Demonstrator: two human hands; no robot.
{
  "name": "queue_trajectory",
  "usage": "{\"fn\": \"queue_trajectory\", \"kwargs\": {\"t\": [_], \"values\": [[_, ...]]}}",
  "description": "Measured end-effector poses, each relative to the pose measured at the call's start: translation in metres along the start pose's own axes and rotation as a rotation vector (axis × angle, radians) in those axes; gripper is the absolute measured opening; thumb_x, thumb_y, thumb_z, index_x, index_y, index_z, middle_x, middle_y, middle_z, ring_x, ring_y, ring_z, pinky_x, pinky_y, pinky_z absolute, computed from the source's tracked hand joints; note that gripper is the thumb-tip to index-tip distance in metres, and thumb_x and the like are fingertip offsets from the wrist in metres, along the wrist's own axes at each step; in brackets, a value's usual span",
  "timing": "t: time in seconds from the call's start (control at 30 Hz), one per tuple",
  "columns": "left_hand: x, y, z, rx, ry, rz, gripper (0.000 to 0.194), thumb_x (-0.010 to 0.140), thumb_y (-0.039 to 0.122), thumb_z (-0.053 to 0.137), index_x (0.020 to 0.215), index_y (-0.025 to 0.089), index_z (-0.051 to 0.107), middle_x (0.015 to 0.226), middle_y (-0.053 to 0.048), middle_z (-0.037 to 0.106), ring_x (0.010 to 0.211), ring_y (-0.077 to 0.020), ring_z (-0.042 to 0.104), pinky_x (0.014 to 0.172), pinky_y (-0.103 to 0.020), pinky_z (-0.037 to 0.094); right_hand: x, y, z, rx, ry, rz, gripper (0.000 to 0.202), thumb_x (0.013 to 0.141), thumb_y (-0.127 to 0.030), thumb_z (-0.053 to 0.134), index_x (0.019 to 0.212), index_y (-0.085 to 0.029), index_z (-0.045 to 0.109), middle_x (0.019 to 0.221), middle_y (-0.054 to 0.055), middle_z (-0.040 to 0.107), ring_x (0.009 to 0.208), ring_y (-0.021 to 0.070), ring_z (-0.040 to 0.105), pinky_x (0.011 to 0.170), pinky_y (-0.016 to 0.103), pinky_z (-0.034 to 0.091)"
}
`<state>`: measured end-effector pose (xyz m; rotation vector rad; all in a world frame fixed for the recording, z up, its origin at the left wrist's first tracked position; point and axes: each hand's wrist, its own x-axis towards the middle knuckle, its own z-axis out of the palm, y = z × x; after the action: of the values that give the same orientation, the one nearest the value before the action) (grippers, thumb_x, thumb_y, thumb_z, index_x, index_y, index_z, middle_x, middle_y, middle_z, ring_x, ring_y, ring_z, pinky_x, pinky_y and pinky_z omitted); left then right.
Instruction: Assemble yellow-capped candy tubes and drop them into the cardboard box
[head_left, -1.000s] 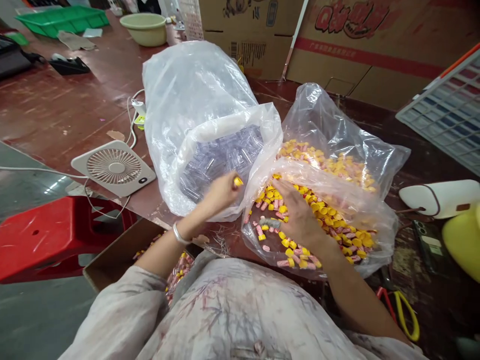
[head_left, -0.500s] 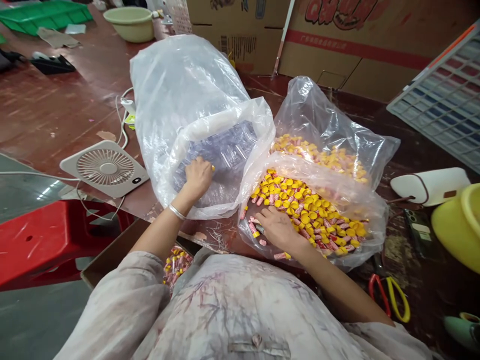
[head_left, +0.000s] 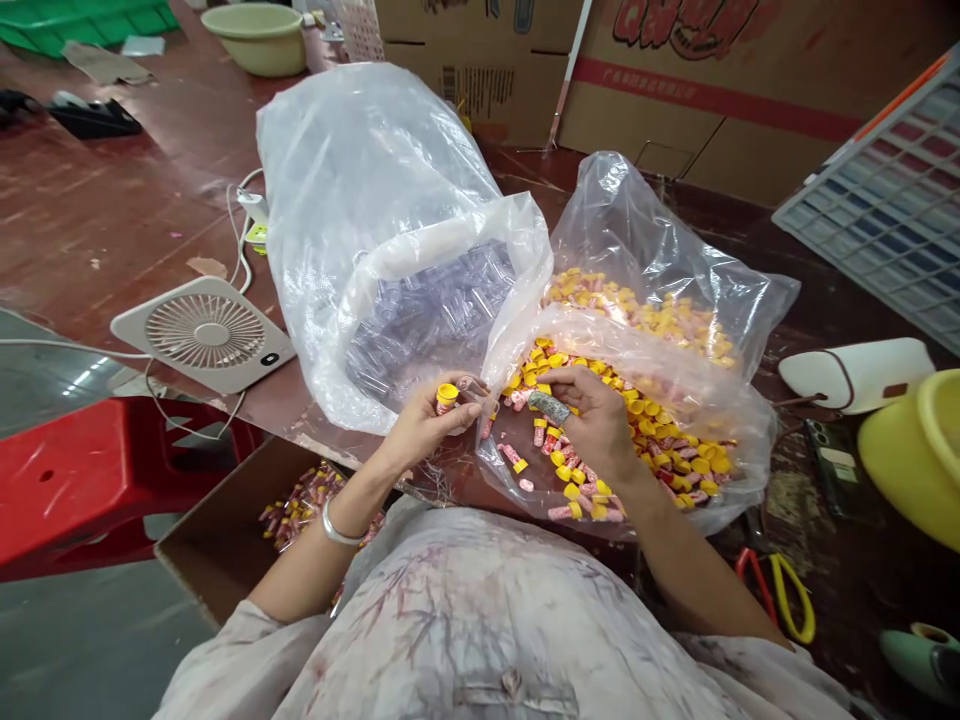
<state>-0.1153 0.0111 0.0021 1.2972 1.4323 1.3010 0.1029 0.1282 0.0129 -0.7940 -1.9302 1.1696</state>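
Observation:
My left hand [head_left: 429,422] is closed around a small yellow-capped tube [head_left: 446,398], with a clear piece [head_left: 472,384] at its fingertips. My right hand [head_left: 596,415] has its fingers bent round a pink-and-white piece; grey material [head_left: 549,407] shows at its fingers, perhaps a finger covering. Beneath the right hand lies an open clear bag [head_left: 754,440] of yellow-capped pink pieces [head_left: 652,425]. Behind the left hand, a large translucent bag [head_left: 375,160] lies open, with clear plastic tubes [head_left: 442,305] inside.
A white fan [head_left: 206,335] with cables stands left. Below it are a red stool [head_left: 67,480] and a cardboard box [head_left: 217,540] holding filled tubes. On the right are scissors [head_left: 795,600], a phone [head_left: 836,465], a white case [head_left: 862,375] and a yellow bucket [head_left: 907,460].
My left hand has come out of the large bag toward the right hand, holding the yellow-capped tube. My right hand has lifted from the pile with a piece, and several pieces lie shifted nearer my body.

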Motion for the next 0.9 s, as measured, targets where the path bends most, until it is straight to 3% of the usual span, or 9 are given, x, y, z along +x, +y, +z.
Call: {"fn": "queue_trajectory", "kwargs": {"t": [0.17, 0.3, 0.37, 0.47, 0.57, 0.67, 0.73, 0.8, 0.9], "values": [[-0.011, 0.006, 0.018, 0.157, 0.153, 0.322, 0.026, 0.089, 0.034, 0.074, 0.111, 0.021, 0.074, 0.110, -0.010, 0.076, 0.105, -0.0229, 0.069, 0.095, -0.037, 0.055, -0.004, 0.012, 0.016, 0.329, 0.034, 0.274, 0.036, 0.075, -0.046, 0.086, 0.094, -0.022, 0.068, 0.090, 0.002, 0.074, 0.085, 0.0183, 0.073, 0.083, 0.034, 0.062], [-0.011, 0.001, 0.031, 0.349, 0.101, 0.588, 0.028, 0.098, 0.020, 0.057, 0.122, 0.023, 0.071, 0.116, -0.011, 0.073, 0.105, -0.0193, 0.070, 0.090, -0.033, 0.058, -0.010, 0.005, 0.023, 0.485, -0.164, 0.322, 0.035, 0.083, -0.052, 0.078, 0.100, -0.022, 0.072, 0.098, 0.004, 0.076, 0.092, 0.0198, 0.073, 0.088, 0.036, 0.061], [-0.010, -0.005, 0.035, 0.412, 0.131, 0.633, 0.031, 0.097, 0.014, 0.054, 0.121, 0.023, 0.071, 0.117, -0.011, 0.071, 0.106, -0.0182, 0.070, 0.089, -0.031, 0.059, -0.012, -0.003, 0.024, 0.533, -0.284, 0.301, 0.051, 0.079, -0.057, 0.080, 0.115, -0.023, 0.069, 0.112, 0.007, 0.074, 0.103, 0.0223, 0.072, 0.093, 0.037, 0.060], [-0.009, -0.010, 0.038, 0.407, 0.165, 0.530, 0.030, 0.094, 0.015, 0.058, 0.118, 0.022, 0.073, 0.115, -0.011, 0.070, 0.104, -0.0190, 0.069, 0.088, -0.031, 0.059, -0.015, -0.015, 0.025, 0.445, -0.279, 0.252, 0.078, 0.064, -0.054, 0.092, 0.128, -0.023, 0.060, 0.125, 0.009, 0.070, 0.113, 0.0249, 0.069, 0.096, 0.037, 0.058], [-0.007, -0.008, 0.039, 0.160, 0.141, 0.209, 0.036, 0.092, 0.026, 0.065, 0.127, 0.021, 0.070, 0.107, -0.010, 0.072, 0.097, -0.0211, 0.070, 0.090, -0.036, 0.058, -0.019, -0.019, 0.026, 0.159, -0.153, 0.180, 0.071, 0.066, -0.042, 0.093, 0.126, -0.023, 0.060, 0.125, 0.009, 0.070, 0.115, 0.0261, 0.068, 0.101, 0.039, 0.055], [-0.004, 0.000, 0.042, -0.334, -0.040, -0.159, 0.051, 0.093, 0.042, 0.066, 0.136, 0.014, 0.062, 0.103, -0.012, 0.074, 0.089, -0.0229, 0.071, 0.086, -0.039, 0.058, -0.021, -0.014, 0.031, -0.130, -0.109, 0.026, 0.061, 0.072, -0.028, 0.086, 0.127, -0.025, 0.062, 0.123, 0.007, 0.070, 0.113, 0.0271, 0.067, 0.102, 0.043, 0.054], [0.000, 0.004, 0.040, -0.543, -0.164, -0.277, 0.058, 0.093, 0.044, 0.065, 0.141, 0.014, 0.057, 0.101, -0.013, 0.073, 0.083, -0.0225, 0.071, 0.082, -0.039, 0.058, -0.021, -0.008, 0.033, -0.227, -0.157, -0.112, 0.059, 0.077, -0.018, 0.077, 0.132, -0.027, 0.060, 0.127, 0.007, 0.068, 0.120, 0.0273, 0.064, 0.107, 0.045, 0.051], [0.007, 0.004, 0.028, -0.453, -0.155, -0.241, 0.058, 0.091, 0.036, 0.066, 0.146, 0.018, 0.053, 0.099, -0.010, 0.071, 0.080, -0.0200, 0.068, 0.081, -0.039, 0.057, -0.018, -0.002, 0.031, -0.281, -0.244, -0.211, 0.069, 0.080, -0.014, 0.072, 0.144, -0.028, 0.051, 0.141, 0.009, 0.061, 0.136, 0.0282, 0.053, 0.116, 0.048, 0.044], [0.026, 0.000, -0.012, 0.239, 0.083, -0.076, 0.046, 0.091, 0.019, 0.059, 0.136, 0.024, 0.063, 0.111, -0.012, 0.066, 0.088, -0.0218, 0.062, 0.080, -0.038, 0.054, -0.013, 0.008, 0.011, -0.369, -0.259, -0.208, 0.077, 0.082, -0.022, 0.075, 0.152, -0.026, 0.042, 0.154, 0.010, 0.051, 0.146, 0.0288, 0.044, 0.121, 0.049, 0.039]]}}
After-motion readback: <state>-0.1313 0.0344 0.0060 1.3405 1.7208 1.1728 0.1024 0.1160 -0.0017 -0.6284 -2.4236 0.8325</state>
